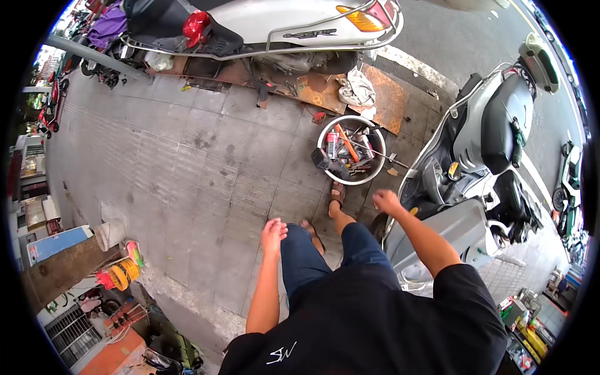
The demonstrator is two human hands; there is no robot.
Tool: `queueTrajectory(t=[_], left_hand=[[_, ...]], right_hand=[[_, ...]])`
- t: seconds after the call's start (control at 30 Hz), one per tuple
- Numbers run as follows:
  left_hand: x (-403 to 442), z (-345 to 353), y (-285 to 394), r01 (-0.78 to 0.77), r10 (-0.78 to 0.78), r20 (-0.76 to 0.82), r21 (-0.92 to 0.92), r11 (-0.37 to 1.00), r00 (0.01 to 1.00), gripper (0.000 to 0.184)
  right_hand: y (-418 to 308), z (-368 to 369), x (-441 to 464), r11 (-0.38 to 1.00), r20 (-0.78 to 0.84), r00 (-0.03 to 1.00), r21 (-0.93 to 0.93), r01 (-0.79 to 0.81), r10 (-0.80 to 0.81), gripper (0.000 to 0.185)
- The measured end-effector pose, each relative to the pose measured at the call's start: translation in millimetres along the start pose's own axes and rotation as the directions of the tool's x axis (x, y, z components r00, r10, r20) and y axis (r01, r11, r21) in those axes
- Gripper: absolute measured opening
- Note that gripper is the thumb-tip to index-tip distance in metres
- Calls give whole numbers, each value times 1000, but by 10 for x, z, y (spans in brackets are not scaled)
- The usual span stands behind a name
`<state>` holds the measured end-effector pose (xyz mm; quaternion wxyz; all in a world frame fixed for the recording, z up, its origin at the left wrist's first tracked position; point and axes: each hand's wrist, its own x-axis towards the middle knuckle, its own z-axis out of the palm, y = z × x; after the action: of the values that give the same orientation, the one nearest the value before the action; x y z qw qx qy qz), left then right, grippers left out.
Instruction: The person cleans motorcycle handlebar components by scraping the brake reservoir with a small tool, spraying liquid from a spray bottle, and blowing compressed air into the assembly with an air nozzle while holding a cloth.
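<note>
Left hand [274, 232]: loosely curled beside the left knee [299, 237]; cannot tell if holding.
Right hand [387, 201]: fingers folded, near the silver scooter [437, 240]; cannot tell if holding.
Tool basin [357, 182]: on the pavement [187, 156] towards its road edge, beyond a sandalled foot [337, 195].

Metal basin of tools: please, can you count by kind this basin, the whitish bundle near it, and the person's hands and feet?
Basin: 1
Whitish bundle: 1
Hands: 2 (left hand, right hand)
Feet: 2 (left foot, right foot)
Total: 6
</note>
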<state>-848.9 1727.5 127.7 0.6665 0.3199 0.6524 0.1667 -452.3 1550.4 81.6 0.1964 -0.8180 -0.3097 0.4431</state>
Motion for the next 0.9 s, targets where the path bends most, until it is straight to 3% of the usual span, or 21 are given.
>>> queueTrajectory(t=[0.13,0.23,0.37,0.43,0.5,0.57,0.7,0.77,0.83,0.9], left_hand=[[200,557,-106,141,-145,178,35,989,973,29],[759,936,-527,197,-195,331,27,980,923,31],[1330,1291,-769,284,-279,310,29,958,909,34],[1736,1307,-993,363,-365,289,63,930,885,34],[1900,1322,-986,417,-427,261,94,904,866,34],[2073,1399,-779,417,-408,356,56,907,841,31],[2042,1410,-595,459,-432,381,22,888,818,30],[2038,1443,-550,460,-440,364,36,887,821,31],[2054,1476,-514,477,-454,390,42,878,801,33],[2072,1503,-524,475,-458,392,58,878,798,34]], right_hand=[[-570,-242,1291,999,-170,985,-17,39,-42,31],[-445,-202,2319,974,-121,992,-226,5,-33,27],[-196,-73,3338,896,-210,976,-441,-46,-54,22],[-104,-40,3965,896,-176,984,-436,-87,11,21],[149,81,4547,886,-313,949,-448,-115,-35,26],[162,90,5096,833,-216,962,-553,22,-169,24],[314,301,5795,754,-279,923,-657,17,-263,37],[358,325,6019,743,-172,946,-662,97,-276,36],[403,339,6111,783,-166,961,-618,72,-219,32],[400,250,6054,816,-178,931,-551,175,-320,28]])
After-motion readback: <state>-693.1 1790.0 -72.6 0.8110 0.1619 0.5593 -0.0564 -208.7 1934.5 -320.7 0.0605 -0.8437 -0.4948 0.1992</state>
